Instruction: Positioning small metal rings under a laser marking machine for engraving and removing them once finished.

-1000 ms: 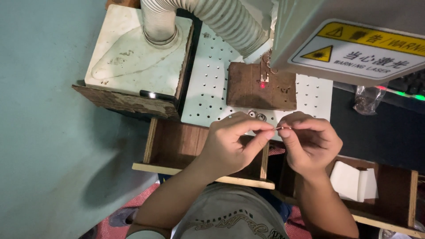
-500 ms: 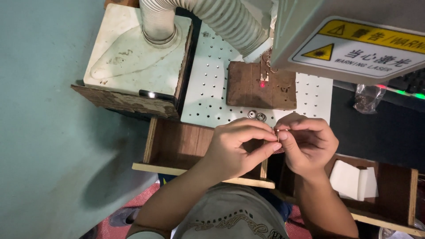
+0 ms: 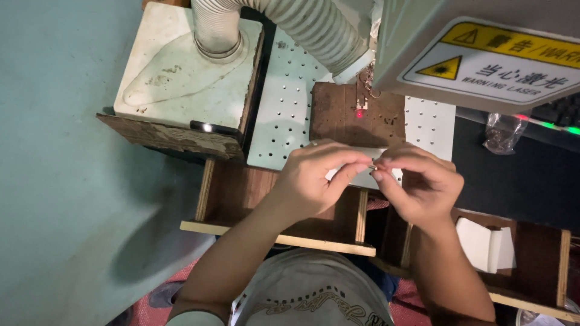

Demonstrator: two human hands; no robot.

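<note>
Left hand: the left hand (image 3: pixel 314 178) was curled, thumb and forefinger pinched on one end of a small metal piece (image 3: pixel 373 166).
Right hand: the right hand (image 3: pixel 423 184) met it fingertip to fingertip, pinched on the other end of the same piece.
Change: a second earlier the hands held the piece slightly apart with a thin bit showing between them; at this moment they had closed together and covered the two small rings that lay on the plate before. That reads as fitting or joining work at the fingertips.
Piece: held above the near edge of the white perforated plate (image 3: pixel 284 102); too small to tell its form.
Count: two hands; one brown board (image 3: pixel 338 115) with one red light dot (image 3: pixel 359 113); one ribbed hose (image 3: pixel 290 21) at far left; two wooden trays (image 3: pixel 241 193) near; one white folded card (image 3: pixel 486 244) in the right one; one clear bag (image 3: pixel 501 133) at far right.
</note>
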